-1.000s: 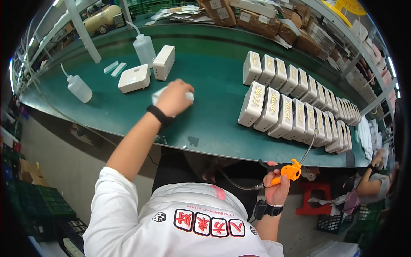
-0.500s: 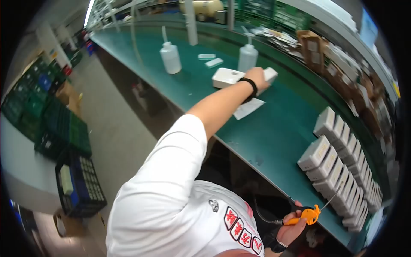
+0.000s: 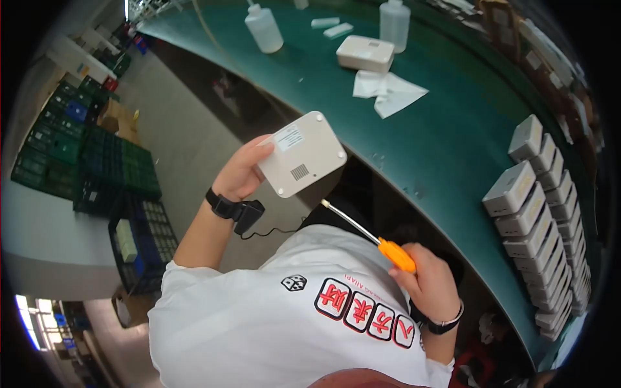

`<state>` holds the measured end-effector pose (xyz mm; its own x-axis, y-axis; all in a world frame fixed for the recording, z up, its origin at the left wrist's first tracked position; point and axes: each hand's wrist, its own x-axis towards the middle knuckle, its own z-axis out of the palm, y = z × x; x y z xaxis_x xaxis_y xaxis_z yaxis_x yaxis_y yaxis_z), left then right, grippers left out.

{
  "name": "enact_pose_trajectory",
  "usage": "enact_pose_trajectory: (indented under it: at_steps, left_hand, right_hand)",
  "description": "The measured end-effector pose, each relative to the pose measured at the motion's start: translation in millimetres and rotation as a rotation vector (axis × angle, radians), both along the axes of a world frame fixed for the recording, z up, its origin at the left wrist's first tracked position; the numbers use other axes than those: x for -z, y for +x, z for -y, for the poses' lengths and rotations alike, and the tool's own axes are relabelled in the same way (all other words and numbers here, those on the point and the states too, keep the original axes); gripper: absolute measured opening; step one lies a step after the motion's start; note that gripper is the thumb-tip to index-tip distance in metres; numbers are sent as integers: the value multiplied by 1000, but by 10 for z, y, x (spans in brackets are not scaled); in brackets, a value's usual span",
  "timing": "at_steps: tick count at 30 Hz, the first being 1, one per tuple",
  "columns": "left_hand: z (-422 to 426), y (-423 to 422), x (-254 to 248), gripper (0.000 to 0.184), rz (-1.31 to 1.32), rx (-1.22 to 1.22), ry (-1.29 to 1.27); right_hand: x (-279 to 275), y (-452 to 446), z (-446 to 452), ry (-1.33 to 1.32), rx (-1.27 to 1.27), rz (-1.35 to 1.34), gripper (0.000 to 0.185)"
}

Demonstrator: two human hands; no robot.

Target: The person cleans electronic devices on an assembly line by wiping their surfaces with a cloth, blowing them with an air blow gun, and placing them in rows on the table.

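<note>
My left hand grips a flat white plastic device box by its left edge. The box's underside faces me, showing a label, round feet in the corners and a dark vent grid. My right hand is closed around an orange air blow gun with a long metal nozzle. The nozzle's pale tip points up and left, just below the box and apart from it. My palm hides the rest of the gun's body.
The green workbench holds another white box, a crumpled white cloth or paper, two plastic bottles and small white pieces. Stacked white boxes line the right side. Crates stand at the left.
My left hand has brought a white box from the bench to in front of my body. My right hand has raised the blow gun and turned its nozzle left toward the box.
</note>
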<state>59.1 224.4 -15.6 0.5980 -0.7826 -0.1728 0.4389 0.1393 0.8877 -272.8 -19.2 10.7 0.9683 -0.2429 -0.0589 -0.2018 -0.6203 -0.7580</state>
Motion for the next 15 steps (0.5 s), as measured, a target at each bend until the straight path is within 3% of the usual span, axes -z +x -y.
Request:
enact_pose_trajectory:
  at_steps: [4,6,10,13,15]
  left_hand:
    - [-497,-79,89,61,62,-81,191]
    - [-590,-71,134,54,55,-129,242]
    - [-593,-42,138,52,171,-145,397]
    - [-561,37,102,52,882,-53,669]
    - [-459,33,-78,52,1157,104,753]
  right_hand:
    - [4,291,-81,-126,9,-95,37]
    - [12,358,-121,-192,-40,-74,37]
    - [86,463,-185,-384,144,-97,38]
    - [129,446,-117,-275,36,-106,40]
    - [147,443,-129,-238,50,-116,41]
